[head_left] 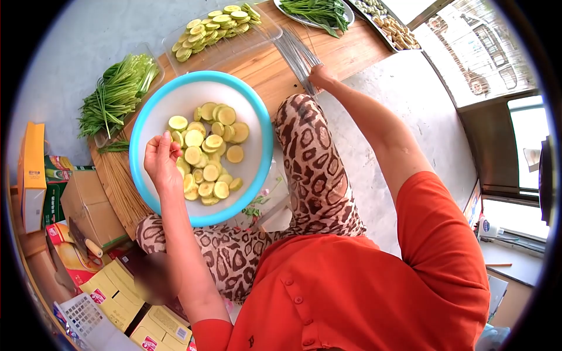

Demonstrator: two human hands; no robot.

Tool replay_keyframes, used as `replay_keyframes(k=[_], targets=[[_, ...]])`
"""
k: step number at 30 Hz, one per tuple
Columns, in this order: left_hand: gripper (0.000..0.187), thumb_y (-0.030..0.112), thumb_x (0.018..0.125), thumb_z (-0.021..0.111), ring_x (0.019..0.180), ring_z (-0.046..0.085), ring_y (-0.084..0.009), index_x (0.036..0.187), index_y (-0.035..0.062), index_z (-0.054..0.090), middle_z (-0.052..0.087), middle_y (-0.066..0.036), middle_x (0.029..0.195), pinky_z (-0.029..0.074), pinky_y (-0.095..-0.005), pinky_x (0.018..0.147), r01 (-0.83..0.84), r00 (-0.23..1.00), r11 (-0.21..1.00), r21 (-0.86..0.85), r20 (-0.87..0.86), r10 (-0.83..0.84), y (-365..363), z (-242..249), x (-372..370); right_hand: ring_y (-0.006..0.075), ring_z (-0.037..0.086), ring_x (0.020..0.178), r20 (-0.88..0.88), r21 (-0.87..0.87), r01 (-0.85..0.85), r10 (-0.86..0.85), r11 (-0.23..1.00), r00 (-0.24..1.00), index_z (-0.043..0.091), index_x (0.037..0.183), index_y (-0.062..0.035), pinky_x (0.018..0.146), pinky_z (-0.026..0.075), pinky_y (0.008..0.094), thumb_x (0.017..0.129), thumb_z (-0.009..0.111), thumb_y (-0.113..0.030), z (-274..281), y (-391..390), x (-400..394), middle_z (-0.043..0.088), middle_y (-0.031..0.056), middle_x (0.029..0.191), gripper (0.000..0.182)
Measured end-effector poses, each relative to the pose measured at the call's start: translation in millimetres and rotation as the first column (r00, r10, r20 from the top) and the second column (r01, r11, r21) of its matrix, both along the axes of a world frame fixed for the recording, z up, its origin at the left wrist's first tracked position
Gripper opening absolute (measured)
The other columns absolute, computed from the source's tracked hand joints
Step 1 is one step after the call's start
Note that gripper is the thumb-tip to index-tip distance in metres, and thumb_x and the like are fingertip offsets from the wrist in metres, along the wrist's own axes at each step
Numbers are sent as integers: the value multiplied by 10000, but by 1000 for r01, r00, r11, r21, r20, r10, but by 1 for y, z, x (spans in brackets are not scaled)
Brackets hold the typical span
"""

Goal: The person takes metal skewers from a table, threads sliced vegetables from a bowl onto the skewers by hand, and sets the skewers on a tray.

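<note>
My left hand is over the left part of a white basin with a blue rim, its fingers pinched together. Whatever they hold, if anything, I cannot make out. Beside it, round zucchini slices lie heaped in the basin. Out to the right, my right hand is closed at the near ends of a bundle of thin metal skewers on the wooden board. The far ends of the skewers reach toward a clear tray that bears rows of zucchini slices.
Green leafy stalks lie left of the basin, near bamboo skewers. A plate of greens and a metal tray of small food pieces stand at the back. A knife rests among boxes at the left.
</note>
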State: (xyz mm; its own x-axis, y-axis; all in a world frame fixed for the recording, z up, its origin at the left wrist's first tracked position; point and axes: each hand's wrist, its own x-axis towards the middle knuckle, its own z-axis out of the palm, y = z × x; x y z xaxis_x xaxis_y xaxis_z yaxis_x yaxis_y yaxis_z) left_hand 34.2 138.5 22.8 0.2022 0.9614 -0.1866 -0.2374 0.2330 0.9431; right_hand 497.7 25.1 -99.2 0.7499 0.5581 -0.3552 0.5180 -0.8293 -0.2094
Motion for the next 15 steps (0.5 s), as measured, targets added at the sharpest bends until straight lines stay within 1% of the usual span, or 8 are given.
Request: replay_keyframes(k=[2,5,7,8,9,11,12,15], targets=[[166,127,842,686,609,545,-95,859,88,525,551,0,704,432,-215,545,8,1000,1000,-1,4,-8,1,-3,-2,291,640,1000,-39,24,1,0,1000,999,679,995,-72,845,504,391,785,552,-174,5,-2,1,671,151,1031,266],[152,174,870,660,621,549,-95,904,76,548,566,-6,745,440,-216,550,52,999,998,21,13,-53,2,-5,-3,239,683,800,-151,79,2,10,997,989,689,898,-65,729,537,355,773,568,-185,22,-6,0,696,122,862,212],[186,236,908,608,634,550,-93,964,63,570,579,-15,798,449,-219,555,55,997,998,-20,54,-54,-4,4,-1,172,649,603,-289,276,39,44,960,956,676,799,-66,578,524,302,736,628,-218,34,-11,-4,675,84,720,171],[186,236,908,608,634,550,-93,964,63,570,579,-15,798,449,-219,555,57,997,998,-19,57,-55,-4,3,-1,131,587,516,-400,304,116,17,946,916,656,758,-69,466,460,277,733,678,-219,41,-16,-4,642,46,675,153],[210,258,921,585,638,550,-93,988,60,575,582,-18,817,454,-220,558,76,996,997,-33,42,-75,-3,1,-1,131,587,516,-397,306,113,18,945,918,656,758,-69,466,460,277,733,678,-219,50,-20,-7,642,46,675,153],[238,281,934,561,642,550,-93,1012,57,580,585,-21,836,459,-222,562,87,996,995,-42,29,-86,-3,-2,-4,114,525,472,-768,324,459,-53,827,638,642,751,-78,416,383,262,787,653,-173,67,-24,-16,605,10,640,102],[252,282,928,571,655,558,-101,1037,56,578,596,-25,846,464,-227,568,108,994,993,-46,31,-107,-3,-4,-5,103,493,456,-829,310,512,-35,801,558,633,768,-78,408,344,244,834,625,-141,76,-25,-23,588,-3,637,92],[254,278,929,568,667,566,-108,1058,59,576,606,-30,853,469,-231,574,135,990,990,-45,34,-134,-4,-5,-5,95,495,462,-858,357,527,47,772,512,623,766,-81,416,352,236,840,629,-144,99,-33,-38,595,6,646,97]])
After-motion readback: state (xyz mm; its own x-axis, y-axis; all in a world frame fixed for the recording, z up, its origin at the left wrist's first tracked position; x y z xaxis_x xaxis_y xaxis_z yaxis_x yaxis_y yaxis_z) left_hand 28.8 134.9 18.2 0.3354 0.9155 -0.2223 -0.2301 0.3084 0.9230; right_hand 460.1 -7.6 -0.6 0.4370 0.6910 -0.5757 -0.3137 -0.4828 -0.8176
